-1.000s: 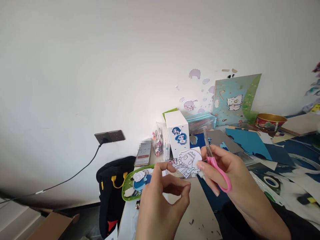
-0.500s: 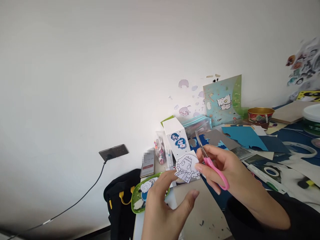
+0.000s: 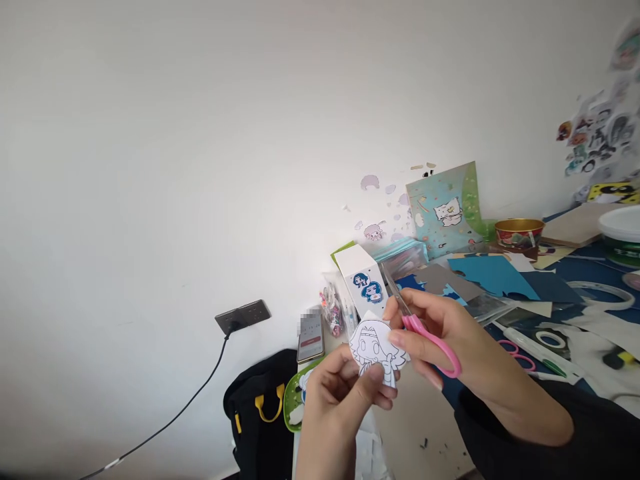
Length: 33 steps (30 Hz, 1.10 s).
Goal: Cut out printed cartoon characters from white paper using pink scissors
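Observation:
A white paper cutout [image 3: 369,341] of a line-drawn cartoon figure is held upright between my hands. My left hand [image 3: 345,393] is closed on its lower part, the thumb on the front and the fingers behind. My right hand [image 3: 435,333] pinches the cutout's right edge between thumb and index finger. The same hand also holds pink-handled scissors [image 3: 417,327], their blades pointing up and left, away from the paper. Behind the cutout stands a white box [image 3: 360,263] with two blue-haired character stickers.
A green tray [image 3: 291,403] and a phone [image 3: 311,340] lie left of my hands. Blue card sheets [image 3: 495,275], a second pair of pink scissors [image 3: 523,360] and a tape roll [image 3: 551,339] spread to the right. A black bag [image 3: 260,380] stands below a wall socket [image 3: 243,316].
My left hand has closed from an open reach onto the cutout. The cutout has turned more upright and moved slightly lower. The view has shifted a little.

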{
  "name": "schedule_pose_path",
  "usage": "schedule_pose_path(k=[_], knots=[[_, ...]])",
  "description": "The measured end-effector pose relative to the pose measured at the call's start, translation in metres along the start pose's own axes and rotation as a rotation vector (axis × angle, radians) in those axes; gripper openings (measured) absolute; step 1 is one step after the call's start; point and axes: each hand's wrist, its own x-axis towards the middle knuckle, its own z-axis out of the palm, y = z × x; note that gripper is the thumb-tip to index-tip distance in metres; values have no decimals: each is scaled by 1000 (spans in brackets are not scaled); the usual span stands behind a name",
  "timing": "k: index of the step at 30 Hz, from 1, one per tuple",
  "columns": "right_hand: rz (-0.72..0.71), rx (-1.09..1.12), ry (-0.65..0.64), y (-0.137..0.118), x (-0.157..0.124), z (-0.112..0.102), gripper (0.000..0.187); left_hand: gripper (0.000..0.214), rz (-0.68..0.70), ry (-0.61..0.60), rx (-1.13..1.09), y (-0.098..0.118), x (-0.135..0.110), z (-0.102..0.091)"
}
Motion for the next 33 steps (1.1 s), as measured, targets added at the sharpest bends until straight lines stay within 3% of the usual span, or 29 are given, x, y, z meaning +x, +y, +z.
schedule_pose_path(k=[13, 21, 33], knots=[[72, -8, -4, -5, -1, -7, 13, 16, -84, -44, 25, -1, 4, 5], [87, -21, -12, 0, 4, -10, 12, 25, 42, 125, 179, -4, 2, 16], [97, -47, -2, 4, 3, -7, 11, 22, 89, 224, 308, -7, 1, 21]])
